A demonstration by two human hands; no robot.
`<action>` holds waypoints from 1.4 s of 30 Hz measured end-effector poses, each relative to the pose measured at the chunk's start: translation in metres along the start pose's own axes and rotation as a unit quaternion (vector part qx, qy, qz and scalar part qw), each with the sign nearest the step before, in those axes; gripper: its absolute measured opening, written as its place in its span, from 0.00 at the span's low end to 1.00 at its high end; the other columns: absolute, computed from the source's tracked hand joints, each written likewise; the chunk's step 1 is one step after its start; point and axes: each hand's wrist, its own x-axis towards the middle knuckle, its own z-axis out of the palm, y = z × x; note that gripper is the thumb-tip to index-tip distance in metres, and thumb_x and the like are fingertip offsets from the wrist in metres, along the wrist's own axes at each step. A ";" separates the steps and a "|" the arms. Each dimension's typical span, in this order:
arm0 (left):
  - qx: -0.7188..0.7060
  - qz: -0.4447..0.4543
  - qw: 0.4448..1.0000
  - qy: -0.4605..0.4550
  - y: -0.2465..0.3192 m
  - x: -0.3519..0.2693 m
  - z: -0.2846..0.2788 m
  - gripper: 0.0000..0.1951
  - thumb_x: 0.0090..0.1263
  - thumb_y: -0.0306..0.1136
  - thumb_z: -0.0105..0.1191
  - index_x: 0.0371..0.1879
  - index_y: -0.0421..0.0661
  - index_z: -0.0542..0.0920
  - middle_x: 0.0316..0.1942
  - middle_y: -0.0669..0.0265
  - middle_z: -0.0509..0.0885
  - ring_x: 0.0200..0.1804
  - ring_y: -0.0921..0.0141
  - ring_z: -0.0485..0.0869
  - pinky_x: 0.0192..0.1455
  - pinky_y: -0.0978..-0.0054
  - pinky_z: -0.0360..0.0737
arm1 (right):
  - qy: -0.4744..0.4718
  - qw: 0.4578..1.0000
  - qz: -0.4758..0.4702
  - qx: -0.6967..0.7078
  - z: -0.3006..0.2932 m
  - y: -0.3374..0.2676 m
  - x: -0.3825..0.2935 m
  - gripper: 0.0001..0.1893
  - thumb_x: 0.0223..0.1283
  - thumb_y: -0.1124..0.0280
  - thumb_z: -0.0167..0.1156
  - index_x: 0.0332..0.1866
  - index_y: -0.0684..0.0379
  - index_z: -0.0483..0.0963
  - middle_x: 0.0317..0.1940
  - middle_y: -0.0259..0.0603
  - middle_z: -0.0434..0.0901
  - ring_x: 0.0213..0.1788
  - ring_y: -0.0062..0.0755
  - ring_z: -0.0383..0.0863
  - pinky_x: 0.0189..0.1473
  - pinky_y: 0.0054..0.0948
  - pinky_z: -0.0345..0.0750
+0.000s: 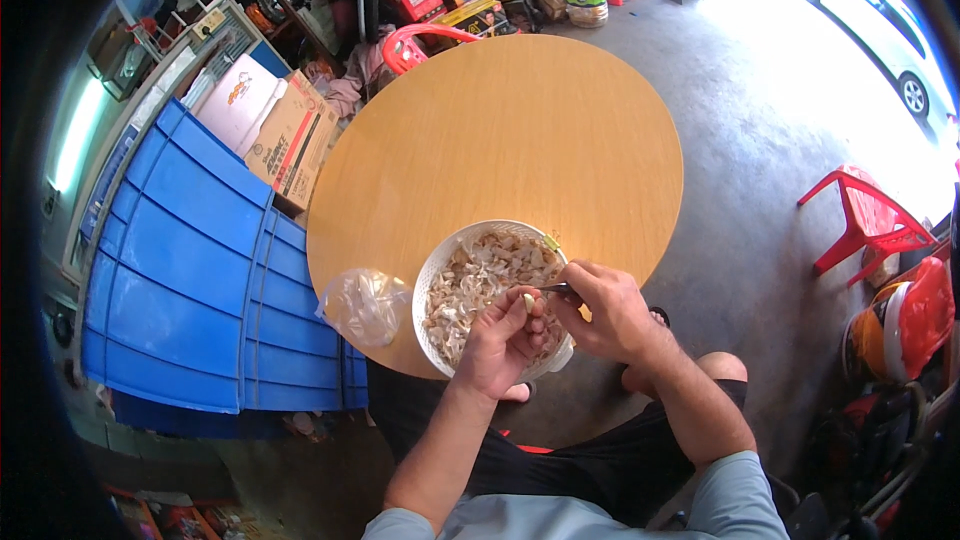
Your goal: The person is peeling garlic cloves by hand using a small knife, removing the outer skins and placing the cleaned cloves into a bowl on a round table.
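My left hand (504, 337) holds a small pale garlic clove (529, 303) between thumb and fingers, above a white plastic basket (425, 277). In my right hand (604, 311) is a small metal blade (555, 288), its tip close to the clove; the handle is hidden by my fingers. Papery garlic skins and cloves (480, 262) fill much of the basket, which sits at the near edge of a round wooden table (510, 135). A yellow-green piece (552, 241) lies on the basket's rim.
A clear plastic bag (366, 306) lies on the table left of the basket. Blue ribbed panels (180, 262) stand at the left. Beyond the table is a red plastic chair (420, 41); another red chair (862, 217) stands at the right.
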 end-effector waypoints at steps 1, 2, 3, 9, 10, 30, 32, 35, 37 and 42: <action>0.018 0.009 1.000 0.001 0.000 0.000 0.000 0.10 0.81 0.34 0.57 0.55 0.45 0.82 0.42 0.70 0.88 0.41 0.77 0.84 0.44 0.78 0.83 | -0.004 1.000 -0.001 -0.003 0.001 0.000 0.000 0.12 0.63 0.67 0.66 0.36 0.62 0.71 0.33 0.50 0.79 0.35 0.57 0.83 0.35 0.49 0.78; 0.019 0.008 1.000 0.001 -0.001 0.000 0.001 0.10 0.81 0.34 0.57 0.55 0.45 0.82 0.42 0.70 0.88 0.41 0.77 0.84 0.44 0.78 0.83 | -0.004 1.000 -0.001 -0.003 0.000 -0.003 0.000 0.12 0.63 0.67 0.66 0.36 0.62 0.71 0.33 0.50 0.79 0.35 0.57 0.83 0.35 0.49 0.78; 0.028 0.012 1.000 0.004 -0.001 0.000 0.002 0.10 0.81 0.33 0.56 0.55 0.45 0.82 0.42 0.69 0.87 0.41 0.77 0.84 0.46 0.77 0.84 | -0.004 1.000 -0.004 -0.004 -0.001 -0.006 0.001 0.11 0.62 0.69 0.67 0.38 0.63 0.73 0.32 0.50 0.79 0.34 0.56 0.83 0.35 0.47 0.79; 0.045 0.013 0.999 -0.001 -0.004 -0.002 0.004 0.10 0.82 0.33 0.55 0.55 0.43 0.82 0.42 0.68 0.87 0.42 0.76 0.86 0.51 0.76 0.86 | -0.018 1.000 -0.007 -0.006 -0.001 0.000 -0.001 0.12 0.63 0.67 0.67 0.37 0.63 0.73 0.30 0.51 0.78 0.34 0.60 0.82 0.34 0.47 0.77; 0.041 0.011 0.999 -0.002 -0.004 -0.002 0.004 0.09 0.82 0.33 0.55 0.54 0.43 0.82 0.42 0.68 0.87 0.42 0.76 0.86 0.51 0.76 0.86 | -0.029 1.000 -0.001 -0.004 -0.002 -0.001 -0.001 0.12 0.63 0.66 0.66 0.36 0.63 0.73 0.30 0.52 0.78 0.34 0.60 0.81 0.34 0.48 0.76; 0.005 0.016 0.997 0.075 -0.003 0.001 0.011 0.15 0.80 0.33 0.59 0.61 0.44 0.81 0.44 0.73 0.87 0.45 0.77 0.84 0.48 0.77 0.84 | 0.015 0.999 0.044 0.000 -0.005 -0.004 0.002 0.09 0.62 0.72 0.65 0.37 0.65 0.73 0.32 0.54 0.80 0.35 0.58 0.83 0.36 0.48 0.79; 0.003 0.016 0.997 0.071 -0.003 0.001 0.011 0.15 0.79 0.32 0.59 0.62 0.44 0.81 0.44 0.72 0.86 0.45 0.77 0.84 0.48 0.78 0.83 | 0.009 0.999 0.046 -0.007 -0.004 -0.004 0.002 0.09 0.62 0.72 0.64 0.40 0.64 0.72 0.33 0.53 0.80 0.36 0.58 0.85 0.37 0.49 0.80; 0.002 0.016 0.997 0.072 -0.003 0.001 0.010 0.16 0.79 0.31 0.58 0.63 0.45 0.80 0.44 0.73 0.86 0.45 0.78 0.84 0.48 0.79 0.83 | 0.013 0.998 0.053 -0.011 -0.002 -0.003 0.001 0.09 0.63 0.73 0.63 0.41 0.64 0.72 0.33 0.52 0.80 0.37 0.58 0.84 0.38 0.50 0.79; -0.002 0.023 0.998 0.058 -0.004 0.002 0.008 0.16 0.79 0.30 0.58 0.63 0.45 0.80 0.47 0.72 0.87 0.48 0.77 0.85 0.50 0.78 0.84 | 0.017 0.998 0.058 -0.024 0.000 0.001 0.000 0.09 0.63 0.74 0.63 0.43 0.63 0.71 0.33 0.52 0.79 0.38 0.58 0.83 0.39 0.51 0.79; 0.006 0.033 0.997 0.064 -0.006 0.001 0.006 0.14 0.79 0.30 0.58 0.61 0.47 0.81 0.51 0.70 0.88 0.52 0.75 0.86 0.53 0.75 0.86 | 0.013 0.998 0.042 -0.037 0.000 -0.001 0.001 0.09 0.64 0.73 0.63 0.44 0.62 0.72 0.35 0.52 0.79 0.39 0.58 0.83 0.39 0.50 0.79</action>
